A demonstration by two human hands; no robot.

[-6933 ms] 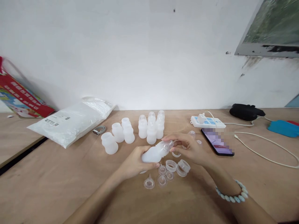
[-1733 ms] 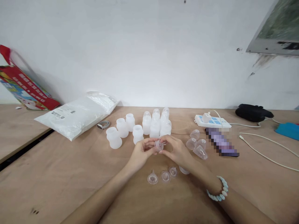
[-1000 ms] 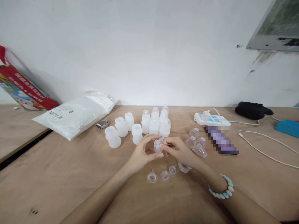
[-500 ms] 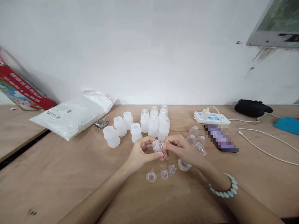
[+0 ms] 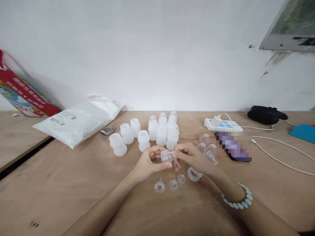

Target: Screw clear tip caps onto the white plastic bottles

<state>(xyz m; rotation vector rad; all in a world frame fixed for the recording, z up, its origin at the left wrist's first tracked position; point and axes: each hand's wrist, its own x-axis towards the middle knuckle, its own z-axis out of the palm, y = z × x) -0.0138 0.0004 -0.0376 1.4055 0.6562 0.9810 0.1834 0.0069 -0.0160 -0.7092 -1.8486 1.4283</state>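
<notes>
Between the fingers and thumb of my left hand [image 5: 150,162] is a clear ribbed bottle collar [image 5: 166,156], lying on its side. My right hand [image 5: 188,154] pinches the tip of a clear bottle nipple [image 5: 171,156] that sticks out of the collar's right side. Loose nipples [image 5: 159,186] lie on the table below my hands. Right of them, partly under my right wrist, is another collar [image 5: 193,174]. Clear dome caps [image 5: 204,139] lie in a group beyond my right hand. Several open white bottles [image 5: 118,144] stand at the left, and several capped ones [image 5: 161,134] stand behind my hands.
A white plastic bag [image 5: 78,121] and a watch [image 5: 106,131] lie at the left on the wooden table [image 5: 73,193]. At the right are a power strip [image 5: 223,124], a phone [image 5: 232,146], a white cable [image 5: 278,157] and a black case [image 5: 267,114]. A wall stands behind.
My right fingers have moved slightly right, away from the left hand, and more of the nipple shows out of the collar. Everything else on the table lies as before.
</notes>
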